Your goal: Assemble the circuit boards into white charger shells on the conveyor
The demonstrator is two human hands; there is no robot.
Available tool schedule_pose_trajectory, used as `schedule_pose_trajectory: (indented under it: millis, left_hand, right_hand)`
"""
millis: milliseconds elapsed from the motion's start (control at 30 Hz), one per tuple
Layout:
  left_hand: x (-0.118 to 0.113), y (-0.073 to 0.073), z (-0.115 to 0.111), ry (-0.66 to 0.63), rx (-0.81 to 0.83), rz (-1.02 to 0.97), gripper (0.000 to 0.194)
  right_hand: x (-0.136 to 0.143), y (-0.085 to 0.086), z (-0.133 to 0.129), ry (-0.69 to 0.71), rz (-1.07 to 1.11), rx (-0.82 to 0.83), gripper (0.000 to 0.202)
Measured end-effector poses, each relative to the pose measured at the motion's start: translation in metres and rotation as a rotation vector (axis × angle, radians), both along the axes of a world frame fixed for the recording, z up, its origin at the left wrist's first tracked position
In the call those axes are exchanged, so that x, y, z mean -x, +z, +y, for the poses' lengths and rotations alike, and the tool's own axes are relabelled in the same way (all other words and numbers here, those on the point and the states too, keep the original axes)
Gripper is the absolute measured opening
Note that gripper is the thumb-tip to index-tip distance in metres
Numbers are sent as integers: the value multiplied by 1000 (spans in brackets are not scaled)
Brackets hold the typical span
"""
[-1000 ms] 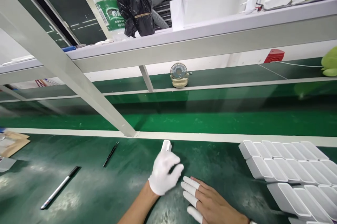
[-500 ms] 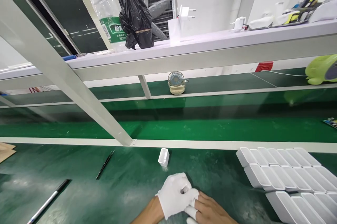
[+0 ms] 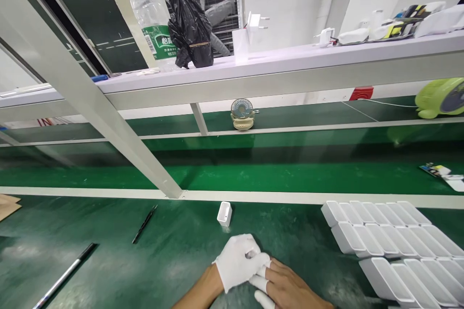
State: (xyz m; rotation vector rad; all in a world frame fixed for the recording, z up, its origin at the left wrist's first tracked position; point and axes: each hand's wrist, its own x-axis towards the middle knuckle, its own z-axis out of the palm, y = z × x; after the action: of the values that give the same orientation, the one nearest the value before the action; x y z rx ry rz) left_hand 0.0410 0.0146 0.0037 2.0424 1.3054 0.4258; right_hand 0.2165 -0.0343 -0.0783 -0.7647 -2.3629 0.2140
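My left hand, in a white glove, rests over the green bench at the bottom middle. Its fingers are curled, the thumb lying against the fingers of my right hand, and a small gap between thumb and forefinger shows no object. My right hand is bare except for white finger covers; its fingers stretch toward the left palm, where some tips are hidden. Nothing is visible in either hand. Just beyond them stands a small open white plastic housing.
Rows of white plastic housings stand at the right. Tweezers and a pen-like silver-and-black tool lie left. Behind a pale rail runs a green conveyor belt carrying a circuit board. A slanted post rises left; a small fan stands beyond.
The circuit board has come further into view from the right, moving left along the belt, with a white piece beside it. My hands stay together; the view has shifted slightly.
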Motion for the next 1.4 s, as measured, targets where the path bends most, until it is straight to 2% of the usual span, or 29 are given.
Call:
schedule_pose_trajectory:
  millis: [200,400,467,567,700,833,1133,1400]
  left_hand:
    - [2,2,1,9,5,-24,27]
    - [4,2,2,-51,-13,-40,19]
    - [5,1,3,-54,-21,-54,20]
    - [5,2,4,-22,6,-96,22]
    - [5,3,5,-12,36,-131,22]
    - [5,3,6,-27,41,-146,20]
    - [2,5,5,21,-3,-108,25]
    - [3,2,7,23,-16,-120,30]
  right_hand:
    - [-2,7,1,1,-11,-25,21]
    - [-9,-2,-6,-15,-35,-5,20]
    - [-10,0,-7,-23,-5,-25,22]
    - [-11,18,-6,-1,2,-47,30]
    - [-13,48,-5,-8,-60,4,34]
    - [-15,61,-5,19,-60,54,34]
    - [-17,54,-6,63,-124,151,40]
    - [-14,61,-2,62,-118,134,33]
